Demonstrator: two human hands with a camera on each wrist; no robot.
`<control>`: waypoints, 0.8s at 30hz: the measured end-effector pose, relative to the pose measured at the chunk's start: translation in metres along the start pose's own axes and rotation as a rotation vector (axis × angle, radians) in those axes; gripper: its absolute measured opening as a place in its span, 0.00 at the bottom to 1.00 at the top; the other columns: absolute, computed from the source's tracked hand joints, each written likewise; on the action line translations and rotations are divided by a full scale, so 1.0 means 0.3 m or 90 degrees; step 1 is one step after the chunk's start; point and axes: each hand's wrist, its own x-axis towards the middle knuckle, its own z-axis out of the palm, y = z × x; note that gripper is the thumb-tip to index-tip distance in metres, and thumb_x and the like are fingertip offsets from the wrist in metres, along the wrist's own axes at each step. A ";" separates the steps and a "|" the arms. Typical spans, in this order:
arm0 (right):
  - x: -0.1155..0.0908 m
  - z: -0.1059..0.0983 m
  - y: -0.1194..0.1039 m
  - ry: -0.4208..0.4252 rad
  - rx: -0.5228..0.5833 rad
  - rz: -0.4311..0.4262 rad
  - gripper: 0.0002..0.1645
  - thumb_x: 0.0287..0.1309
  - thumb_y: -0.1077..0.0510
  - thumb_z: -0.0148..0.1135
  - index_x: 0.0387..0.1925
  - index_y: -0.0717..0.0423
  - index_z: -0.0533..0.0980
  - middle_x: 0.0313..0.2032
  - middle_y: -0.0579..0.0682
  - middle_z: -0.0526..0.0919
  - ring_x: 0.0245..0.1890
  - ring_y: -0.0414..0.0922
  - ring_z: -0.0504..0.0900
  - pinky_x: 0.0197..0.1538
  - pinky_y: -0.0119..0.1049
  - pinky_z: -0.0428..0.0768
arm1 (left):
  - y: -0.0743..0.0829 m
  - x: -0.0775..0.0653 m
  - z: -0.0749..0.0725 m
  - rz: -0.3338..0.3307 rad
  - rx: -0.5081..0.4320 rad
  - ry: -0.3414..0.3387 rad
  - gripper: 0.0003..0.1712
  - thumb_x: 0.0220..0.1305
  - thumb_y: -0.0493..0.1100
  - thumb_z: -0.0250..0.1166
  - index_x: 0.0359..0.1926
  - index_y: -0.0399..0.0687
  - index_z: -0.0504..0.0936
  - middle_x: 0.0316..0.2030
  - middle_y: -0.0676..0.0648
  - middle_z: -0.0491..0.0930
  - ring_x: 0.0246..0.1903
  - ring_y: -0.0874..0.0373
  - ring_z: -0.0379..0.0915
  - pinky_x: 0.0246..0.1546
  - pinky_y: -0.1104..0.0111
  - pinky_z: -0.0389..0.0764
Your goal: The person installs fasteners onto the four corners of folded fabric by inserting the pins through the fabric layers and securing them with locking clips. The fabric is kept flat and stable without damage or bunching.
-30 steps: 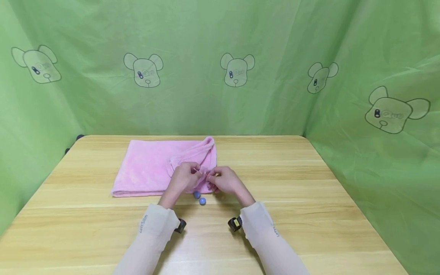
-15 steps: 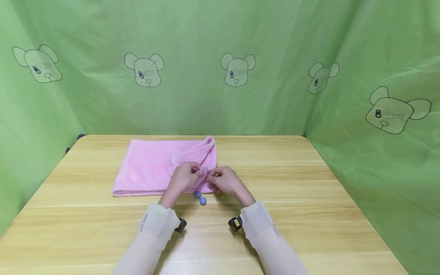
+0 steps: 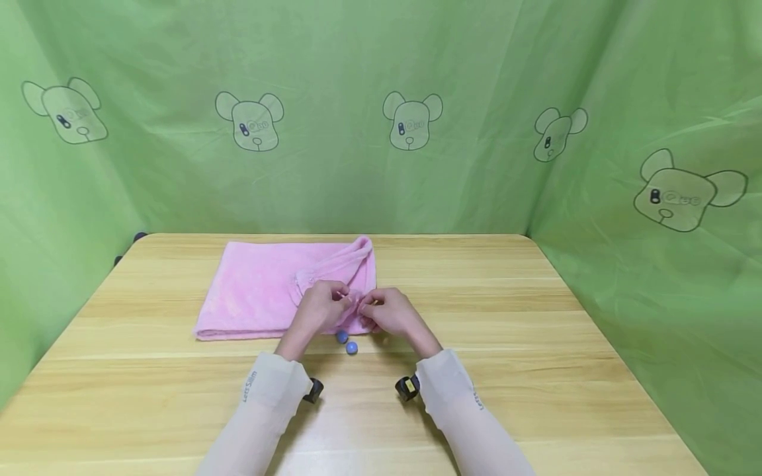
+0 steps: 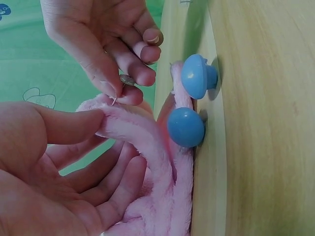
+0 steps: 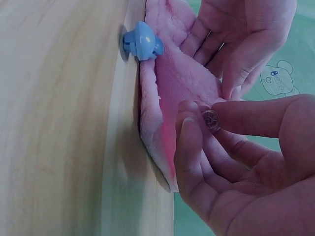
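Note:
A folded pink plush blanket (image 3: 256, 284) lies on the table, its near right corner lifted between the hands. My left hand (image 3: 321, 307) pinches the raised fabric edge between thumb and forefinger, as the left wrist view shows. From the right, my right hand (image 3: 389, 311) pinches a small round disc-backed pin (image 5: 210, 120) between thumb and fingertips. The pin's thin needle (image 4: 114, 101) stands right at the blanket's edge, beside the left fingertips. Two blue mushroom-shaped caps, one nearer (image 3: 352, 348) and one by the blanket's front edge (image 3: 342, 336), sit below the hands.
The wooden table (image 3: 506, 383) extends to both sides of the blanket. Green curtains (image 3: 333, 185) printed with bear heads stand behind it and along both sides. Each wrist carries a black camera, the left camera (image 3: 313, 390) and the right camera (image 3: 407, 387) close above the table.

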 end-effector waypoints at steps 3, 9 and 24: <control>0.000 0.000 0.001 0.000 0.003 0.004 0.07 0.63 0.66 0.59 0.34 0.66 0.81 0.25 0.56 0.83 0.22 0.45 0.80 0.31 0.43 0.84 | 0.002 0.000 0.000 0.004 0.004 0.001 0.06 0.64 0.43 0.66 0.31 0.48 0.85 0.30 0.48 0.84 0.31 0.53 0.76 0.37 0.58 0.78; 0.002 0.002 0.005 0.000 0.004 0.004 0.08 0.63 0.65 0.58 0.33 0.67 0.81 0.25 0.56 0.83 0.22 0.44 0.80 0.30 0.41 0.84 | 0.000 -0.002 -0.003 0.007 0.000 -0.012 0.08 0.65 0.47 0.66 0.32 0.49 0.86 0.31 0.49 0.85 0.30 0.56 0.76 0.36 0.60 0.78; 0.001 0.009 0.004 0.009 0.006 0.010 0.09 0.63 0.64 0.59 0.30 0.65 0.80 0.24 0.55 0.82 0.22 0.45 0.80 0.27 0.39 0.83 | -0.006 -0.007 -0.013 0.019 -0.024 -0.017 0.19 0.71 0.48 0.59 0.25 0.47 0.86 0.21 0.49 0.82 0.21 0.58 0.72 0.30 0.64 0.74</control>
